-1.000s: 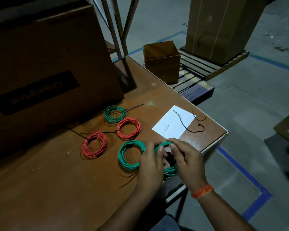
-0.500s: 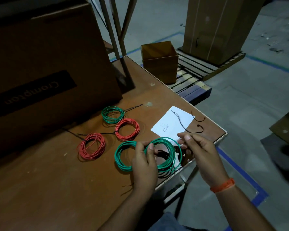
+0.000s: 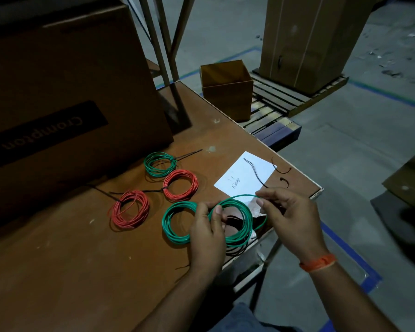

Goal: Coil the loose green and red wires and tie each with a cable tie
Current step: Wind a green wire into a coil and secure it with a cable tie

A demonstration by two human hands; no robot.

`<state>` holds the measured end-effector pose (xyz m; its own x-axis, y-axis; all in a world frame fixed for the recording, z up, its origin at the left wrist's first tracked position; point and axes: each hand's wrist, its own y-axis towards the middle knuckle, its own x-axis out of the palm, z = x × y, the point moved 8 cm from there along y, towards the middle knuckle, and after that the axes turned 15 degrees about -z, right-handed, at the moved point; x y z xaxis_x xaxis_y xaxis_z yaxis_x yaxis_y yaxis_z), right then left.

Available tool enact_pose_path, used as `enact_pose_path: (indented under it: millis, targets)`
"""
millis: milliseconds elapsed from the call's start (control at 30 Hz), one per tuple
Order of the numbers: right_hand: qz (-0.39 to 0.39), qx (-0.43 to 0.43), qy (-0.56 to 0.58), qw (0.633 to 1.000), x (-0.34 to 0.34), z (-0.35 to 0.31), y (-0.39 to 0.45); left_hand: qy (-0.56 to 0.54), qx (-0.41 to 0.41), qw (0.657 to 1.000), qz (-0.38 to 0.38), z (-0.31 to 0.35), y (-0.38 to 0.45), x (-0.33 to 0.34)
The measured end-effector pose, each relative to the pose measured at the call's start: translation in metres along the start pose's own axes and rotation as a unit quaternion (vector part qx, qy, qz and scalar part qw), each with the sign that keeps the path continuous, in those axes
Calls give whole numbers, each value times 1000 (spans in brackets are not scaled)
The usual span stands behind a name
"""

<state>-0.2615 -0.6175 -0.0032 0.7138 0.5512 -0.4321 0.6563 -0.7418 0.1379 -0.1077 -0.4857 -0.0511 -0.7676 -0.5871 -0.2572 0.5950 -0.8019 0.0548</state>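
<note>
Right hand (image 3: 289,219) lifted; fingers (image 3: 261,202) pinching green coil (image 3: 240,226) top strand.

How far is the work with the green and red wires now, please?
Done: three coils look tied, the far green coil and two red coils, each with a black tie tail. A fourth green coil lies coiled; its tie is unclear. In hand: the left hand grips a green coil while the right hand pinches its loose outer loop. Left: tying it, perhaps with a loose cable tie on the paper.
</note>
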Motion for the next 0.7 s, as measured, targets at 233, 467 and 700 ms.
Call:
enact_pose_path:
  millis: [233,467,700]
  targets:
    - [15,27,102,994,14,15,7,-96,-12,995,-2,0,-1,0]
    - [15,94,245,965,43,27,-7,-86,-11,995,44,-1,-3,-6]
    - [-57,61,-81,993,33,9,-16,-80,-8,995,54,-2,-2,-6]
